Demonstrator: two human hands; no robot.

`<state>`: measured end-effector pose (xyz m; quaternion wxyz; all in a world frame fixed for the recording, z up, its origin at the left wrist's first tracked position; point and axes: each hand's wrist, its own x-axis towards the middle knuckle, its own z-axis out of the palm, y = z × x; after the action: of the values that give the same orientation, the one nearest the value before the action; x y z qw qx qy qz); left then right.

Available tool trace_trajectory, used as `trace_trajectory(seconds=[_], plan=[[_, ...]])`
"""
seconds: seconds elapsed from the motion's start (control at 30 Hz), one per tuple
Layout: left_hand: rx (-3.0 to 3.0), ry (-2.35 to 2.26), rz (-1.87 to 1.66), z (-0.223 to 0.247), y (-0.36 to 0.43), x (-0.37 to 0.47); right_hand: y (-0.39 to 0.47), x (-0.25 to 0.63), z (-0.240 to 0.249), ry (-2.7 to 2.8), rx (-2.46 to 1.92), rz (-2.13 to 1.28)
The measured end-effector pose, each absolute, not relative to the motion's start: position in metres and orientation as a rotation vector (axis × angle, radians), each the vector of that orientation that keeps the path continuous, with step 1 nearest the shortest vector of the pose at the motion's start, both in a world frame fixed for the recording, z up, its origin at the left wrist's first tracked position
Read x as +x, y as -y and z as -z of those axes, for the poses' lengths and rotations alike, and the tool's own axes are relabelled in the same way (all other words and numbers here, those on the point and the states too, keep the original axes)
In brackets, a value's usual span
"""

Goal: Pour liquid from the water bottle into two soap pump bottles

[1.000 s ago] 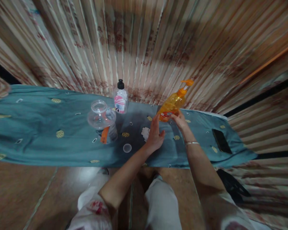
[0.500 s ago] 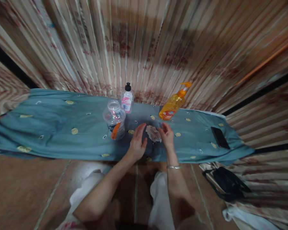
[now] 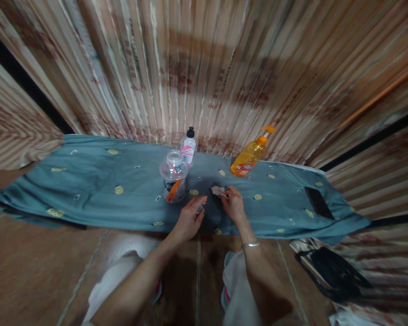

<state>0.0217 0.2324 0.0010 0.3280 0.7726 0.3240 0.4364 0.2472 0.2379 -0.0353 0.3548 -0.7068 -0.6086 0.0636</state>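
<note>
Right hand (image 3: 234,204), just right of frame centre and below the middle: thumb and fingertips pinched on the right end of a crumpled pale wad (image 3: 218,191). At 0.5 s earlier the wad lay spread out, that hand at its right edge; now it is bunched smaller. Whether it is clear of the teal tablecloth (image 3: 95,199) cannot be told.

Left hand (image 3: 189,219), lower centre: thumb apart from the extended fingers, a small pale patch showing between them. Cannot tell whether the fingers grasp it. At 1.0 s a clear round disc lay near here; at 0.5 s it was not visible.

Orange pump bottle (image 3: 248,158), right of centre: both hands were at it at 1.0 s; now it stands well apart from them.

Clear jar (image 3: 174,172), left of centre, stands in front of the black-capped bottle (image 3: 188,151), overlapping it in view. Phone (image 3: 318,202) lies at right. View has shifted: jar appears further right than at 1.0 s.
</note>
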Motion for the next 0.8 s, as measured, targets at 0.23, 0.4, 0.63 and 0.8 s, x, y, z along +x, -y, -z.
trace_trajectory(seconds=[0.23, 0.4, 0.63, 0.8], plan=[[1.961, -0.869, -1.126, 0.001, -0.234, 0.017, -0.229, 0.242, 0.034, 1.659, -1.759, -0.192], [1.927, -0.904, -1.13, 0.002, -0.24, 0.019, -0.236, 0.238, 0.018, 1.631, -1.722, -0.186], [1.888, -0.886, -1.137, -0.002, -0.248, 0.027, -0.33, 0.214, -0.05, 1.664, -1.613, -0.208], [1.855, -0.882, -1.13, -0.002, -0.249, 0.029, -0.414, 0.185, -0.086, 1.606, -1.578, -0.399]])
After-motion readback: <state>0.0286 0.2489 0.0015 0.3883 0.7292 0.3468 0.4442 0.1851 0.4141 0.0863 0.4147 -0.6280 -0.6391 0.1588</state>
